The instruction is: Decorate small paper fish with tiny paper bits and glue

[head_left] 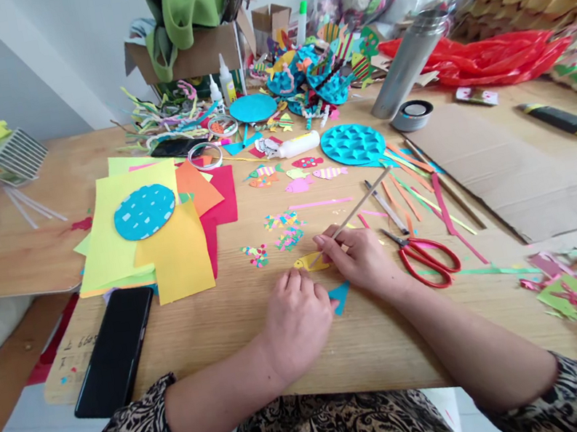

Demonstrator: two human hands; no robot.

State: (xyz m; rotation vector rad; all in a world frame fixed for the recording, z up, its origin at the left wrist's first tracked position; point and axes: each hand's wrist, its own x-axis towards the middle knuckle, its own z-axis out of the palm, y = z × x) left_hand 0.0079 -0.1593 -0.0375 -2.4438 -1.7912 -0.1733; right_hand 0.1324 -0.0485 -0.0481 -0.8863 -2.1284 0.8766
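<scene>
A thin wooden stick (361,202) is pinched in my right hand (359,256), slanting down with its lower tip on a small yellow paper fish (312,262). The fish lies on the table, partly covered by my right fingers. Beside it, my left hand (298,321) rests with its fingers curled in, knuckles close to the fish. A blue paper piece (341,297) touches my left thumb; whether the hand grips it is hidden. Small piles of coloured paper bits (287,237) lie just beyond the hands. Red-handled scissors (422,258) sit right of my right hand.
Finished paper fish (299,185) and a white glue bottle (299,144) lie farther back. Coloured sheets (180,263) and a black phone (115,352) are on the left. Paper strips (438,202), cardboard (518,170) and a leaning steel flask (407,67) occupy the right.
</scene>
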